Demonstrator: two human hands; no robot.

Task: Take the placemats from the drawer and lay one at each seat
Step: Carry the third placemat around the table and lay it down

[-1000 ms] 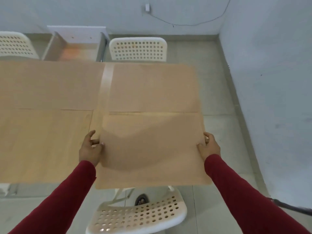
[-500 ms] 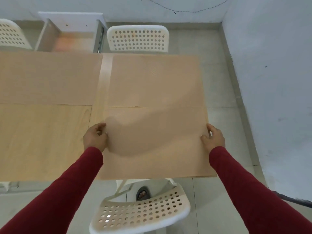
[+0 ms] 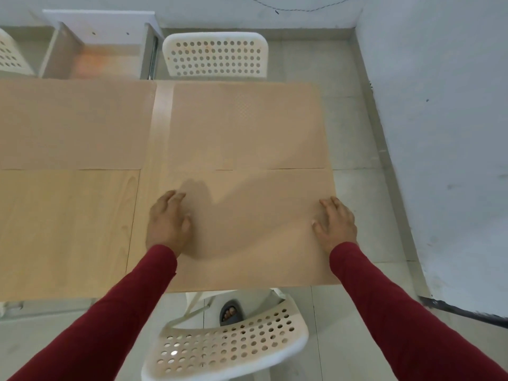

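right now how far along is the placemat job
Done: two placemats lie at the far seats, one far left, one before the far chair. In hand: both the left hand and right hand press flat on the near right placemat. Left: the near left table spot looks bare. The drawer stands open.

Grey tiled floor (image 3: 354, 127), pale wall (image 3: 445, 133) on the right. Black cable (image 3: 310, 8) strung along the back wall. Sandalled foot (image 3: 231, 312) under the bench (image 3: 68, 232).

Near placemat (image 3: 255, 232) flat on surface (image 3: 68, 229); left hand (image 3: 168, 222) and right hand (image 3: 336, 224) pressed palm-down at its side edges.
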